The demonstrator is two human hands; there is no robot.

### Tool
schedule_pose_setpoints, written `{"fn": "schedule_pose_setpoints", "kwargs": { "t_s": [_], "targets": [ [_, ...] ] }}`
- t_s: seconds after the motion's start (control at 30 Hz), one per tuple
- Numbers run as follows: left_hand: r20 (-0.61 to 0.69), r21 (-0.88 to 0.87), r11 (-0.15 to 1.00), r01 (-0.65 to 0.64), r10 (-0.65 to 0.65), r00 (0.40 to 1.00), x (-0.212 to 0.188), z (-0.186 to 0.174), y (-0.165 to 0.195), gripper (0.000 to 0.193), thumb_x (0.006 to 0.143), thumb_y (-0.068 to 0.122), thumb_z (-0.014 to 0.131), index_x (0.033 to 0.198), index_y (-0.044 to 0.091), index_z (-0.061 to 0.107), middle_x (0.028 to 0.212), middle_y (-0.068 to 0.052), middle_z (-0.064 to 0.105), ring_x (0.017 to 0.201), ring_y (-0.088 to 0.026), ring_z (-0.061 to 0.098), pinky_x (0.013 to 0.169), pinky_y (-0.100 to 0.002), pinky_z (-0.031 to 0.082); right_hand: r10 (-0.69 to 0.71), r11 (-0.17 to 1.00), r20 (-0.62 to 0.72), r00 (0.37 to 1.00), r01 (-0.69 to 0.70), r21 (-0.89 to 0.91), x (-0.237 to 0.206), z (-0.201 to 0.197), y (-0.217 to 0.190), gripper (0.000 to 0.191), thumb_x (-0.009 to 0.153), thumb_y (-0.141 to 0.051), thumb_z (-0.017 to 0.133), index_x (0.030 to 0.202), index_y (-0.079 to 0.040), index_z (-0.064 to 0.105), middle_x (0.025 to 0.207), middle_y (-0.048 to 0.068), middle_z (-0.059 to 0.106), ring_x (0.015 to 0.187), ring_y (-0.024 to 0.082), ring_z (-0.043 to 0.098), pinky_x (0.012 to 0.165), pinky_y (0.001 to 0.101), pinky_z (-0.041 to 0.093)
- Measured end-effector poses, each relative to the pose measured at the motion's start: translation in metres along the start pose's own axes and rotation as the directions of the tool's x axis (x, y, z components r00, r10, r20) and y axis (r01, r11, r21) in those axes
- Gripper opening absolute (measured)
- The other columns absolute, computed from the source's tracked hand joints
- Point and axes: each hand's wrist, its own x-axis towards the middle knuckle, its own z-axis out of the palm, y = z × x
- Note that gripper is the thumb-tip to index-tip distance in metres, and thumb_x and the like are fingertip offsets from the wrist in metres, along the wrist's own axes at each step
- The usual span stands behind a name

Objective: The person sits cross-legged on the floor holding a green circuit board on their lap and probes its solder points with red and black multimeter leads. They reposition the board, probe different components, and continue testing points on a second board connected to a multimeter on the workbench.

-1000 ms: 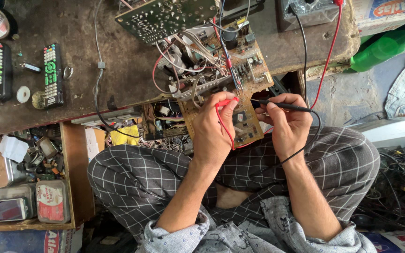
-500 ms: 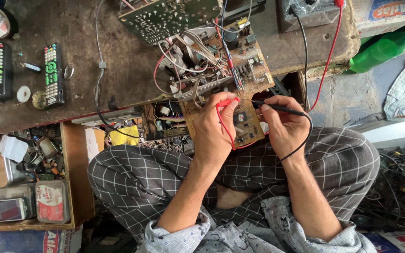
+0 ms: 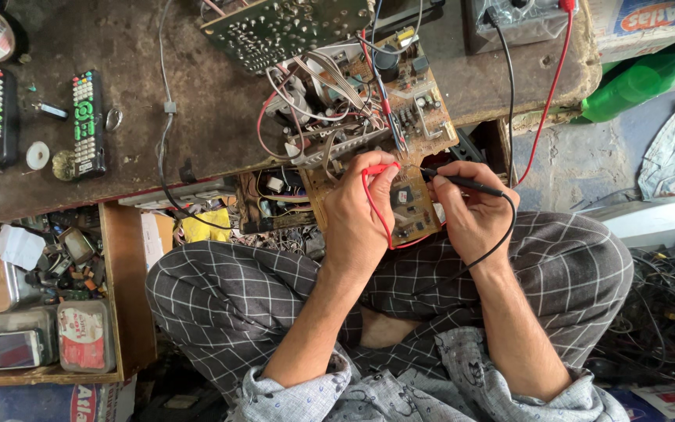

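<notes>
Circuit board (image 3: 408, 156) is seen in the head view at the edge of the surface (image 3: 197, 117), above the crossed legs. A red probe (image 3: 376, 169) is gripped by the left hand (image 3: 361, 211), a black probe (image 3: 462, 182) by the right hand (image 3: 474, 211), both tips meeting the board
</notes>
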Motion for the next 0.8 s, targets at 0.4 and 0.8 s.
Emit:
{"fn": "schedule_pose_setpoints", "kwargs": {
  "t_s": [0.4,0.8],
  "targets": [
    [-0.006,-0.020,1.000,0.016,-0.016,1.000,0.000,0.000,0.000,0.013,0.104,0.009,0.066,0.114,0.003,0.063,0.095,-0.011,0.076,0.087,-0.021,0.079,0.074,-0.031,0.062,0.050,0.993,-0.020,0.999,-0.048,0.105,-0.001,0.000,0.007,0.009,0.100,0.002,0.065,0.109,0.003,0.065,0.099,0.008,0.071,0.089,0.013,0.072,0.080,0.0283,0.063],
    [0.056,-0.013,1.000,0.021,-0.020,0.998,0.001,0.002,0.006,0.017,0.104,0.013,0.065,0.116,0.002,0.065,0.099,-0.012,0.077,0.089,-0.021,0.079,0.074,-0.031,0.062,0.048,0.982,-0.019,0.999,-0.043,0.185,-0.001,-0.006,0.008,0.008,0.103,0.002,0.060,0.111,0.002,0.060,0.101,0.010,0.070,0.090,0.015,0.073,0.079,0.0296,0.064]
  ]
}}
